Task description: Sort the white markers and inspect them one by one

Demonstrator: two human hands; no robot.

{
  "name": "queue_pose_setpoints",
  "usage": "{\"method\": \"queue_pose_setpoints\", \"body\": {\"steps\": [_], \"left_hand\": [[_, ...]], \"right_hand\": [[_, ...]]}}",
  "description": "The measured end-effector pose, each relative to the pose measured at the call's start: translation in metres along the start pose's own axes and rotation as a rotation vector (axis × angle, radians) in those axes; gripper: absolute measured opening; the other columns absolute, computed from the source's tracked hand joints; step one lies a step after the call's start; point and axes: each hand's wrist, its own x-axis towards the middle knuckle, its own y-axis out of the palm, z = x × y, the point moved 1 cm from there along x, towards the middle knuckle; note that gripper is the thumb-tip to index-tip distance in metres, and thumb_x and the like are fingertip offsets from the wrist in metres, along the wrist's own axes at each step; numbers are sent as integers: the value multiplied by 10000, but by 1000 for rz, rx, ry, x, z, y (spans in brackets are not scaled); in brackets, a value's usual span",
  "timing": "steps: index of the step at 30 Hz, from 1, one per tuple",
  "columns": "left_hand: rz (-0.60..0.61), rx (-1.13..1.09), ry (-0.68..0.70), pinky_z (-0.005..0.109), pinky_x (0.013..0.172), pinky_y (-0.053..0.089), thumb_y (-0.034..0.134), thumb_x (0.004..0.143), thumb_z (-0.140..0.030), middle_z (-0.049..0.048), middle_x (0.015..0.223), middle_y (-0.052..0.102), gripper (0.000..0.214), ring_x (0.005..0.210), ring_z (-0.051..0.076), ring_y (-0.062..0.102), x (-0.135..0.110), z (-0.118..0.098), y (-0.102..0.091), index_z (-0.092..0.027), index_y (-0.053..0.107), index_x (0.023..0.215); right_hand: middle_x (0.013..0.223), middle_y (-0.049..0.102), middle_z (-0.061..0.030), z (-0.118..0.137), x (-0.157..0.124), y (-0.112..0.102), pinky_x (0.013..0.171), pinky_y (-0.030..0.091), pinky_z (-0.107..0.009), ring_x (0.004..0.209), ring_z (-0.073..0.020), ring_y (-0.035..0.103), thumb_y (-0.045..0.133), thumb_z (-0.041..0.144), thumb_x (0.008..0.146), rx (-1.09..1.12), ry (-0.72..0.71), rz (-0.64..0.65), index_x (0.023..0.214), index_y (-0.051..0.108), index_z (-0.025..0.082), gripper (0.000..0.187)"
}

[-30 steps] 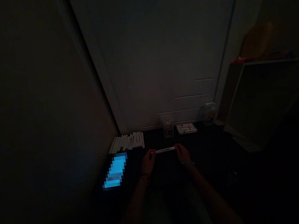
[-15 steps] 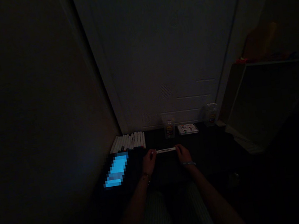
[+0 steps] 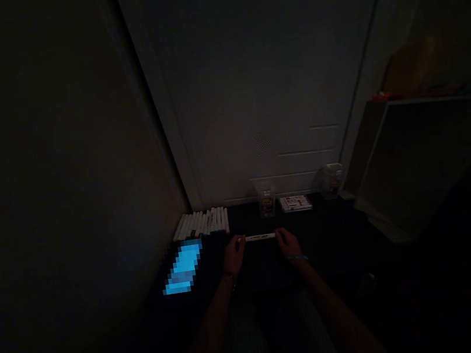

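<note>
A white marker (image 3: 260, 237) with dark print lies level across the space between my hands, over the dark table (image 3: 333, 238). My left hand (image 3: 233, 253) pinches its left end, and my right hand (image 3: 288, 243) is closed on its right end. Beyond my left hand, several white markers (image 3: 207, 221) lie side by side in a row. A flat pack of markers (image 3: 295, 203) sits past my right hand, and a clear plastic container (image 3: 266, 202) with a label stands to its left. The room is dim, so my fingertips are hard to make out.
A lit screen (image 3: 183, 270), pixelated, lies left of my left hand. Another clear container (image 3: 332, 181) stands at the back right. A pale panel (image 3: 265, 77) rises behind the table, and a shelf unit (image 3: 418, 155) stands on the right.
The marker and my right hand have shifted very slightly to the left. Both hands keep their hold on the marker, and the picture is a bit darker around my legs.
</note>
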Motion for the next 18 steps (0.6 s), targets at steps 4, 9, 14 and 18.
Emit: {"method": "queue_pose_setpoints", "body": {"steps": [4,9,14,18], "left_hand": [[2,-3,-8,198,577,373,388,777,-485,-23,659,576,368,620,113,513,0,-1,0,-181,589,825],[4,-3,3,198,583,378,399,771,-483,-22,662,580,361,628,114,514,0,-4,0,-178,589,809],[15,-1,-8,198,571,376,396,773,-482,-24,646,577,361,612,113,514,-1,-5,0,-180,590,815],[23,16,-11,200,567,372,394,774,-482,-23,656,580,356,615,116,517,0,-4,-1,-187,590,818]], "right_hand": [[868,626,-40,0,0,-1,736,416,-254,813,-157,574,350,311,854,-3,-9,-1,903,579,193,262],[866,623,-38,0,-1,-2,729,414,-250,805,-154,573,338,322,860,6,-16,1,913,576,196,275],[875,622,-42,-1,-1,-1,737,413,-254,813,-157,569,348,322,854,-3,-5,-11,912,577,196,269],[860,621,-38,-2,-1,0,730,414,-253,800,-155,569,342,335,856,-3,9,-11,909,575,201,274]]}}
